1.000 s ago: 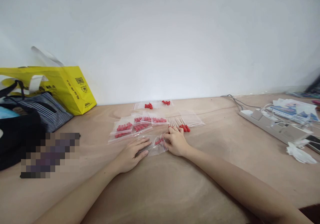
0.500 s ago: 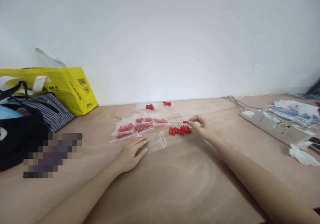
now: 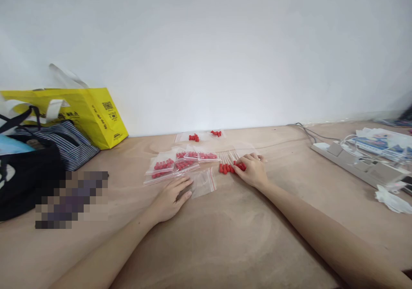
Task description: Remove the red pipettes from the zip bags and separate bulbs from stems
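Observation:
My left hand point(image 3: 170, 199) lies flat with its fingers apart, its fingertips and thumb on the left edge of an empty clear zip bag point(image 3: 203, 183). Right of that bag, a row of thin pale sticks with thick red heads point(image 3: 225, 168) lies side by side, heads toward me. My right hand point(image 3: 252, 171) is curled over the right end of this row, thumb against the red heads; the fingers cover the sticks there. Several zip bags filled with red-headed sticks point(image 3: 185, 164) overlap beyond my left hand.
Near the wall lie more bagged red-headed sticks point(image 3: 194, 138). A yellow bag point(image 3: 111, 121), a striped pouch point(image 3: 72, 145) and a black bag point(image 3: 32, 179) stand left, by a blurred dark item point(image 3: 75, 199). On the right are a power strip point(image 3: 357, 166), papers point(image 3: 383, 143) and a crumpled tissue point(image 3: 392, 199).
My right hand has come down and toward me onto the row, with the single red-headed stick it held in its fingertips. My left hand has stayed in place.

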Motion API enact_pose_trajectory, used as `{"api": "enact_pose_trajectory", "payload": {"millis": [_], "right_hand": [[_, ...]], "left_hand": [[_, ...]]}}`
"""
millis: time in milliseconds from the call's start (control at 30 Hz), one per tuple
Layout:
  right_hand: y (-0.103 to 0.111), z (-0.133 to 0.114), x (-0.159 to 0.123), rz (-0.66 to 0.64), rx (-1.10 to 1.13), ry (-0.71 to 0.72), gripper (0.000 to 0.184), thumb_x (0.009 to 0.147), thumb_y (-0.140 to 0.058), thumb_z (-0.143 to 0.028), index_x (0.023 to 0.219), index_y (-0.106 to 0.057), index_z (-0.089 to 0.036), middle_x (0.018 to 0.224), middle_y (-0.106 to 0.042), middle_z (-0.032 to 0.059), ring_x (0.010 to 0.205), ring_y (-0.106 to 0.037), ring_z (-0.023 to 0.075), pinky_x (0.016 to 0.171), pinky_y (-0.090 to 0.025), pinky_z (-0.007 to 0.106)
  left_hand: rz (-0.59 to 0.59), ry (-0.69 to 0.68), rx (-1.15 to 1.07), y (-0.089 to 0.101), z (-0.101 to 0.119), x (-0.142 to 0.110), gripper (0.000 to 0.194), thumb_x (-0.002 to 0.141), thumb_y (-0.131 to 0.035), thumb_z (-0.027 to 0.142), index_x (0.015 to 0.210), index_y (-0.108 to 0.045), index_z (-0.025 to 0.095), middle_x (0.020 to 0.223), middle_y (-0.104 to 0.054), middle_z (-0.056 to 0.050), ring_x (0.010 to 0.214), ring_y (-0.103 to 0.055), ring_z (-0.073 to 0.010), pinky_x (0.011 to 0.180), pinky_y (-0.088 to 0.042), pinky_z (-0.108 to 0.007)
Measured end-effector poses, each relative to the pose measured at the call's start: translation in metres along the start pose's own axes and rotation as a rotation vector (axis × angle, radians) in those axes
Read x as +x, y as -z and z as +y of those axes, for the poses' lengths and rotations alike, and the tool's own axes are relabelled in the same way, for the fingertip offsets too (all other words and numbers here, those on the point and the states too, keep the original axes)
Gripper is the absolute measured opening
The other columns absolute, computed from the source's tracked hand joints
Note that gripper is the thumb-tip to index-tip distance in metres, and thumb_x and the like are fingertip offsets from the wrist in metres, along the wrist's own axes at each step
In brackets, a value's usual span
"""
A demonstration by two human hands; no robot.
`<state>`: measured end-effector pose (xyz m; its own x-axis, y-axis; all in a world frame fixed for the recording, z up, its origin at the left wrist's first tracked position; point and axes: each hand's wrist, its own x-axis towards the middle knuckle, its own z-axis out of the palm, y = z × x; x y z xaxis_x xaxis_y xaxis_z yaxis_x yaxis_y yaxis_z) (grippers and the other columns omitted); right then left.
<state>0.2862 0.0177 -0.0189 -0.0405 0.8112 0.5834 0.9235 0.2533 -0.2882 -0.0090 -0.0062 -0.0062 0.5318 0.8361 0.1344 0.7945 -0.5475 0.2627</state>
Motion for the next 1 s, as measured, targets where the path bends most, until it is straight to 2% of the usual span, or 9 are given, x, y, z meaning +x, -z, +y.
{"api": "enact_pose_trajectory", "payload": {"millis": [133, 300, 467, 567, 633, 733, 800, 900, 1000], "right_hand": [[0.009, -0.009, -0.003, -0.008, 0.058, 0.033, 0.016, 0.075, -0.050, -0.032, 0.076, -0.062, -0.022, 0.081, -0.060, 0.0032, 0.083, -0.046, 0.0190, 0.079, -0.023, 0.036], [0.011, -0.036, -0.010, -0.218, 0.239, 0.314, 0.034, 0.072, -0.052, -0.025, 0.106, -0.056, -0.028, 0.106, -0.055, 0.0037, 0.093, -0.046, 0.0200, 0.079, -0.028, 0.034], [0.000, -0.050, -0.015, -0.218, 0.400, 0.373, 0.027, 0.075, -0.041, -0.013, 0.090, -0.061, -0.023, 0.105, -0.056, 0.0050, 0.093, -0.051, 0.0189, 0.079, -0.036, 0.033], [-0.001, -0.038, -0.014, -0.140, 0.476, 0.312, 0.029, 0.079, -0.032, -0.012, 0.096, -0.054, -0.020, 0.101, -0.057, 0.0074, 0.093, -0.053, 0.0166, 0.076, -0.041, 0.030], [0.002, -0.021, -0.010, -0.020, 0.530, 0.221, 0.025, 0.080, -0.033, -0.016, 0.098, -0.050, -0.019, 0.097, -0.059, 0.0085, 0.091, -0.055, 0.0166, 0.076, -0.042, 0.030], [0.008, 0.015, 0.001, 0.225, 0.526, -0.041, 0.024, 0.080, -0.036, -0.025, 0.101, -0.048, -0.017, 0.092, -0.060, 0.0092, 0.084, -0.057, 0.0169, 0.073, -0.044, 0.031], [0.010, 0.041, 0.007, 0.329, 0.440, -0.191, 0.026, 0.080, -0.037, -0.029, 0.099, -0.049, -0.015, 0.092, -0.059, 0.0113, 0.081, -0.057, 0.0186, 0.069, -0.045, 0.032], [0.010, 0.070, 0.010, 0.259, 0.256, -0.339, 0.027, 0.078, -0.038, -0.028, 0.097, -0.053, -0.014, 0.096, -0.058, 0.0125, 0.074, -0.057, 0.0180, 0.064, -0.045, 0.031], [0.008, 0.082, 0.006, 0.155, 0.126, -0.397, 0.029, 0.074, -0.040, -0.024, 0.096, -0.057, -0.015, 0.102, -0.055, 0.0134, 0.075, -0.057, 0.0198, 0.071, -0.042, 0.036]], "left_hand": [[0.004, -0.015, 0.003, -0.001, -0.001, 0.001, 0.043, 0.085, -0.035, 0.041, 0.122, -0.046, 0.021, 0.132, -0.042, -0.006, 0.121, -0.037, -0.0211, 0.101, -0.030, -0.042], [-0.007, -0.098, -0.040, 0.001, 0.004, 0.000, 0.040, 0.086, -0.036, 0.039, 0.121, -0.047, 0.023, 0.130, -0.044, -0.004, 0.120, -0.039, -0.0203, 0.100, -0.032, -0.041], [0.005, -0.132, -0.065, 0.001, 0.004, 0.000, 0.039, 0.087, -0.035, 0.038, 0.121, -0.046, 0.024, 0.132, -0.042, -0.004, 0.120, -0.038, -0.0196, 0.100, -0.032, -0.040], [0.145, -0.093, -0.046, 0.000, 0.001, 0.002, 0.038, 0.086, -0.036, 0.037, 0.118, -0.047, 0.021, 0.128, -0.045, -0.005, 0.119, -0.040, -0.0200, 0.099, -0.034, -0.039], [0.255, -0.089, -0.014, -0.001, 0.000, 0.006, 0.035, 0.085, -0.037, 0.036, 0.114, -0.051, 0.021, 0.123, -0.050, -0.006, 0.116, -0.042, -0.0206, 0.099, -0.034, -0.040], [0.353, -0.113, 0.071, -0.003, 0.001, 0.014, 0.031, 0.082, -0.041, 0.034, 0.108, -0.054, 0.021, 0.117, -0.054, -0.006, 0.115, -0.043, -0.0220, 0.099, -0.032, -0.041], [0.393, -0.124, 0.134, -0.006, 0.003, 0.024, 0.031, 0.081, -0.043, 0.031, 0.109, -0.053, 0.021, 0.117, -0.054, -0.005, 0.115, -0.041, -0.0228, 0.099, -0.031, -0.042], [0.462, -0.097, 0.226, -0.011, 0.006, 0.046, 0.032, 0.078, -0.046, 0.028, 0.109, -0.054, 0.021, 0.117, -0.054, -0.006, 0.114, -0.041, -0.0247, 0.098, -0.030, -0.043], [0.506, -0.068, 0.284, -0.017, 0.009, 0.071, 0.033, 0.077, -0.048, 0.025, 0.108, -0.054, 0.019, 0.116, -0.054, -0.008, 0.113, -0.042, -0.0263, 0.098, -0.029, -0.046]]}}
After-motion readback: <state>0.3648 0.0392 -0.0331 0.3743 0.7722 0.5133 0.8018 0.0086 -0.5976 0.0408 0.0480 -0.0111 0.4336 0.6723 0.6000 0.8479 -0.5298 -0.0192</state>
